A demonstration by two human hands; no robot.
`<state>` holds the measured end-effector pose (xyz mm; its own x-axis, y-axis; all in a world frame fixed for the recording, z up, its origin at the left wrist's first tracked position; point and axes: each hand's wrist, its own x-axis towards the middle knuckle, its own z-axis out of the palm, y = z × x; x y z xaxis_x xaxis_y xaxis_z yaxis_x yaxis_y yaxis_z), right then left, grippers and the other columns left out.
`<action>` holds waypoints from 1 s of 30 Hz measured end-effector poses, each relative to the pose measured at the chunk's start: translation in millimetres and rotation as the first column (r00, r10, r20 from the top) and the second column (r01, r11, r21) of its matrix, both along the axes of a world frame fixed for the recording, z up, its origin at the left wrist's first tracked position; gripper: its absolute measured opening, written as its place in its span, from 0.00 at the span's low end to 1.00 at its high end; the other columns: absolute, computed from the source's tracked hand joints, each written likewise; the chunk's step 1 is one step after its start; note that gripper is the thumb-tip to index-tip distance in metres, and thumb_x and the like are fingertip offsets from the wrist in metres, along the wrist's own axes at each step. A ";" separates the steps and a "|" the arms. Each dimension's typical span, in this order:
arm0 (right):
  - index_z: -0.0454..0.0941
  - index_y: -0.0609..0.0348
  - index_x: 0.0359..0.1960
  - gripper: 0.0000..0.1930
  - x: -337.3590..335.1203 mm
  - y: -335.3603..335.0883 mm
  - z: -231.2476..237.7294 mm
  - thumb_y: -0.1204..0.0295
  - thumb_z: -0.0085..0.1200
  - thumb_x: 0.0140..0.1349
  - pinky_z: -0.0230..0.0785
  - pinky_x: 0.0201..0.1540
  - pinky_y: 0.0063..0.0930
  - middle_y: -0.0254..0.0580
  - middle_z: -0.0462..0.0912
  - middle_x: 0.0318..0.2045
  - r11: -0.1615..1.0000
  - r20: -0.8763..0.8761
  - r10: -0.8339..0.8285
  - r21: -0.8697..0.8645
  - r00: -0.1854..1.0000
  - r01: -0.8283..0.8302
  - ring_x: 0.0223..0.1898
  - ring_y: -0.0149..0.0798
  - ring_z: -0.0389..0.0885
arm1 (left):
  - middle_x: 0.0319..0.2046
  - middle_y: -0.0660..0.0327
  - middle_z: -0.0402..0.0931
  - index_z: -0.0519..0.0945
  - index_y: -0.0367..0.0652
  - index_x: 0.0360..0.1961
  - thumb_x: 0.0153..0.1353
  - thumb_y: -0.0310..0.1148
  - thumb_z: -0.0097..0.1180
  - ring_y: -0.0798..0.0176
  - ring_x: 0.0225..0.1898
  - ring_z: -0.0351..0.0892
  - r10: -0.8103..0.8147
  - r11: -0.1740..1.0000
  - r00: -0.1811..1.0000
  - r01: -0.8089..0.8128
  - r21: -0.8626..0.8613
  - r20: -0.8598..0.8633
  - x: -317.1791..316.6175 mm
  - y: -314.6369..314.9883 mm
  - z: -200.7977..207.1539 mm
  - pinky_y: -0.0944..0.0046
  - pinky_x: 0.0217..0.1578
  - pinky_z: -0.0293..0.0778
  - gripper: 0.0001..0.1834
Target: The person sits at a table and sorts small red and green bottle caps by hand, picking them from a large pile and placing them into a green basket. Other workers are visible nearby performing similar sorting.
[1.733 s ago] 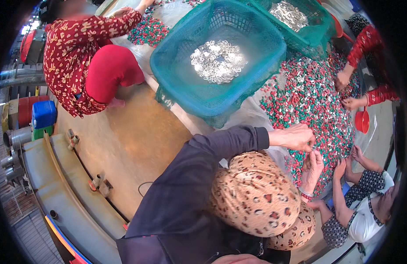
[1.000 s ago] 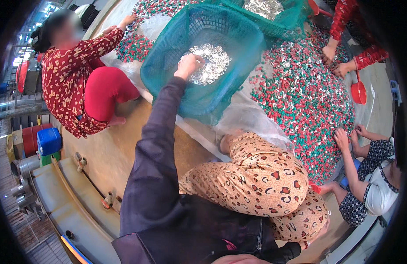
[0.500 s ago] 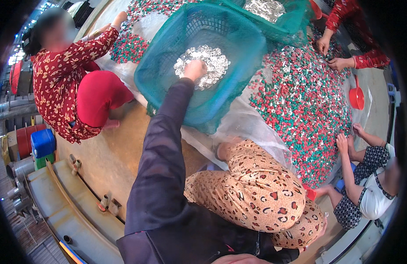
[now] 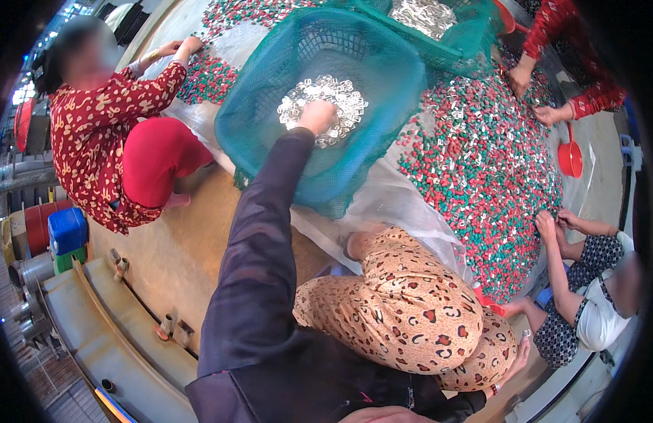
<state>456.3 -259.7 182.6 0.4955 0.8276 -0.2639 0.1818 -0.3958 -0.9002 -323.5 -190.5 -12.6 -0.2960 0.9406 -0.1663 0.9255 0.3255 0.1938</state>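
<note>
The left hand reaches into a netted basket, seemingly handling pale loops; its fingers look curled, their opening and hold hidden. The loops lie around those fingers, pointing every way, no shared long axis. Withdrawing would call for clearing the basket's rim. The right hand has a pale piece at its fingertips, grip unclear.

Left arm stretched forward, left hand curled, right hand low.

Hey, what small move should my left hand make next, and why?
Probably lift your left hand clear of the blue basket: it is down at the small pale pieces there, while similar ones lie mixed into the red-and-green pile at right. Whether it grips any is hidden.
</note>
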 end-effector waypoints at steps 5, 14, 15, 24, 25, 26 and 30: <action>0.76 0.59 0.45 0.09 6.0 -8.9 14.9 0.68 0.52 0.68 0.40 0.15 0.15 0.18 0.55 0.16 0.991 -0.045 -0.132 -0.011 0.990 0.132 0.14 0.14 0.49 | 0.28 0.53 0.84 0.87 0.44 0.30 0.47 0.40 0.69 0.56 0.33 0.84 0.243 0.895 0.852 -0.382 0.233 0.463 -38.2 -3.1 22.5 0.59 0.39 0.77 0.13; 0.83 0.56 0.41 0.10 -14.0 2.9 -39.8 0.67 0.57 0.63 0.48 0.20 0.14 0.16 0.69 0.21 0.997 0.128 -0.054 -0.050 0.990 0.061 0.19 0.16 0.58 | 0.34 0.56 0.84 0.84 0.35 0.40 0.60 0.37 0.59 0.69 0.37 0.80 0.254 0.951 0.913 -0.297 0.091 0.320 13.6 -8.7 115.8 0.68 0.42 0.72 0.15; 0.83 0.56 0.39 0.09 -1.5 3.0 -38.9 0.66 0.58 0.62 0.47 0.20 0.15 0.16 0.69 0.21 1.000 0.062 0.028 0.012 0.998 -0.029 0.19 0.16 0.58 | 0.34 0.58 0.84 0.84 0.33 0.40 0.59 0.35 0.61 0.69 0.37 0.79 0.159 0.968 0.886 -0.227 0.108 0.435 40.4 14.5 121.9 0.69 0.42 0.72 0.14; 0.83 0.63 0.37 0.13 51.2 -10.5 -52.1 0.68 0.63 0.55 0.65 0.31 0.21 0.27 0.77 0.23 0.994 0.361 -0.078 -0.042 0.929 0.099 0.27 0.23 0.71 | 0.23 0.61 0.82 0.85 0.40 0.34 0.54 0.34 0.64 0.72 0.24 0.78 -0.708 0.573 0.236 0.744 0.345 0.665 408.0 141.6 203.0 0.67 0.28 0.72 0.10; 0.83 0.63 0.38 0.13 53.4 -8.5 -57.2 0.68 0.63 0.54 0.65 0.31 0.22 0.28 0.77 0.23 0.991 0.407 -0.042 -0.101 0.913 0.090 0.27 0.23 0.71 | 0.25 0.57 0.82 0.85 0.40 0.35 0.53 0.37 0.64 0.67 0.26 0.81 -0.719 0.482 0.175 0.822 0.303 0.672 456.2 145.3 208.3 0.66 0.30 0.74 0.12; 0.83 0.63 0.38 0.13 55.9 -7.4 -62.4 0.69 0.64 0.53 0.65 0.31 0.22 0.28 0.77 0.23 0.984 0.449 -0.003 -0.160 0.894 0.084 0.27 0.23 0.71 | 0.35 0.56 0.84 0.84 0.35 0.40 0.57 0.34 0.62 0.69 0.37 0.82 -0.756 0.350 0.142 0.912 0.212 0.639 497.9 146.9 211.9 0.66 0.39 0.76 0.14; 0.81 0.61 0.44 0.16 67.2 -3.1 -77.8 0.69 0.60 0.55 0.65 0.30 0.22 0.29 0.77 0.24 0.994 0.363 -0.024 -0.095 0.932 0.062 0.28 0.25 0.71 | 0.40 0.51 0.83 0.83 0.37 0.45 0.58 0.36 0.59 0.61 0.42 0.83 -0.696 0.208 0.016 0.961 0.181 0.718 588.5 118.5 207.0 0.61 0.43 0.76 0.17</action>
